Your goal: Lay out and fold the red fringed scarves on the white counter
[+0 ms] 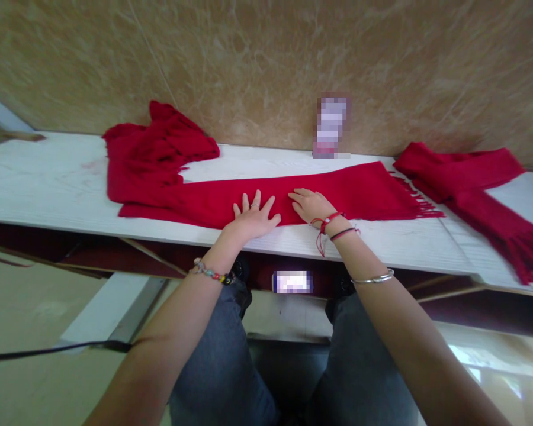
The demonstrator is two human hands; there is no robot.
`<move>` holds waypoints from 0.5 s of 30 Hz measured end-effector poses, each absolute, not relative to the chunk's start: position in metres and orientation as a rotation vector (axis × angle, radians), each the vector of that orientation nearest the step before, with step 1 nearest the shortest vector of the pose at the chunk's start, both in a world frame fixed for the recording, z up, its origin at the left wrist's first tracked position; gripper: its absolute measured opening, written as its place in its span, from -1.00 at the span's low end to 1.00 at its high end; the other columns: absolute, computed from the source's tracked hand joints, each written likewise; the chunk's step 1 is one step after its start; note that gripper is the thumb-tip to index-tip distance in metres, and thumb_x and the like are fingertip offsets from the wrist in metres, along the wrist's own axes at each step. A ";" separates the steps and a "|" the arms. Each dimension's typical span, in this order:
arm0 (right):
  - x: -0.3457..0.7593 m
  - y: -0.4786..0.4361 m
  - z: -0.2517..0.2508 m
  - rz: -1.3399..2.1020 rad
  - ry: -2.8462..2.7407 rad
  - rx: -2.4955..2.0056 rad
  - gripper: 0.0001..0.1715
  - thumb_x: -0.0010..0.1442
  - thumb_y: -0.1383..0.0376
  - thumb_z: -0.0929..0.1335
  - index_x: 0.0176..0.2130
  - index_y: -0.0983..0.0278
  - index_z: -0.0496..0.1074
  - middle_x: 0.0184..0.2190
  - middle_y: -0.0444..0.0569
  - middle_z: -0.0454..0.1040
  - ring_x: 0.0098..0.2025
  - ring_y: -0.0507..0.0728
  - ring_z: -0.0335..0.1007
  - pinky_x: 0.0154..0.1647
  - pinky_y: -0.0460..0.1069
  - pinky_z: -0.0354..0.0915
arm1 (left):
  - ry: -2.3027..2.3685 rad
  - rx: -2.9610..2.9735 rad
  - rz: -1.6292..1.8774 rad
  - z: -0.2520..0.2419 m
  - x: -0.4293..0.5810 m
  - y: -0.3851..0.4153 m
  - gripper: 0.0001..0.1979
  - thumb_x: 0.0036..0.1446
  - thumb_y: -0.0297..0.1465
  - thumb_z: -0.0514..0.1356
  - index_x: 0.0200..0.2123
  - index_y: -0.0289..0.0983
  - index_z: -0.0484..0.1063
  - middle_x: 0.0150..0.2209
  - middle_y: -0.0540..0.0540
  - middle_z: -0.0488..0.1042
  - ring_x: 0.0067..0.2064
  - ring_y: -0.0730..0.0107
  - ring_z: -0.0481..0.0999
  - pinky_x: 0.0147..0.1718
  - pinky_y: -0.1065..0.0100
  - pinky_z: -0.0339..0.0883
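Note:
A red fringed scarf [355, 192] lies stretched along the white tabletop, its fringe pointing right. My left hand [253, 218] rests on the scarf's near edge with fingers spread. Just to its right, my right hand [311, 206] lies palm down on the same cloth, fingers stretched out. Neither hand grips anything. At the left end the cloth meets a crumpled red heap [155, 154]; whether the two are one piece I cannot tell. A second red scarf [462, 177] lies bent over to the right, its fringe hanging toward the front edge.
A marbled tan wall [257, 71] rises behind the narrow white table [39, 177]. Against it stands a small blurred-out item [331, 127]. Below the front edge is a dark shelf, with another blurred item [292, 281] near my knees. A black cable [48, 350] runs at lower left.

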State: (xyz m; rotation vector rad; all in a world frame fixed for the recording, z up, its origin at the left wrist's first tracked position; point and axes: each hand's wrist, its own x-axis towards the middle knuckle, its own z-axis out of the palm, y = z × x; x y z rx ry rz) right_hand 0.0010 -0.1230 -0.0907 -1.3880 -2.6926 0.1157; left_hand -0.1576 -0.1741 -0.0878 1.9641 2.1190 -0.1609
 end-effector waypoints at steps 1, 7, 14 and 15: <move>0.001 -0.121 -0.091 0.136 -2.684 -1.444 -0.48 0.31 0.30 0.10 0.22 0.29 0.19 0.27 0.06 0.11 0.28 0.20 0.01 0.23 0.21 0.02 | 2.119 1.952 -0.169 -0.087 -0.158 -0.174 -0.32 0.19 -0.01 -0.20 0.32 -0.10 -0.19 0.37 -0.14 -0.41 0.32 -0.22 -0.40 0.20 -0.21 -0.32; -0.003 -0.119 -0.088 0.235 -2.646 -1.544 -0.43 0.33 0.22 0.06 0.28 0.23 0.05 0.34 0.02 -0.10 0.35 0.25 -0.24 0.26 0.33 -0.12 | 2.128 1.901 -0.269 -0.076 -0.155 -0.168 -0.30 0.17 -0.01 -0.16 0.33 -0.10 -0.20 0.37 -0.12 -0.38 0.32 -0.20 -0.38 0.21 -0.19 -0.28; -0.009 -0.125 -0.094 0.182 -2.761 -1.480 -0.41 0.32 0.19 0.06 0.30 0.21 0.01 0.34 0.01 -0.10 0.35 0.26 -0.22 0.24 0.37 -0.13 | 2.164 1.958 -0.116 -0.071 -0.154 -0.143 -0.39 0.24 -0.18 -0.21 0.33 -0.14 -0.22 0.37 -0.11 -0.38 0.34 -0.08 -0.39 0.20 -0.21 -0.28; -0.009 -0.126 -0.095 0.165 -2.763 -1.483 -0.41 0.32 0.20 0.06 0.30 0.21 0.00 0.34 0.01 -0.10 0.35 0.26 -0.22 0.24 0.36 -0.13 | 2.190 1.953 -0.053 -0.075 -0.156 -0.140 -0.39 0.24 -0.17 -0.22 0.33 -0.15 -0.21 0.37 -0.13 -0.35 0.34 -0.10 -0.37 0.19 -0.23 -0.26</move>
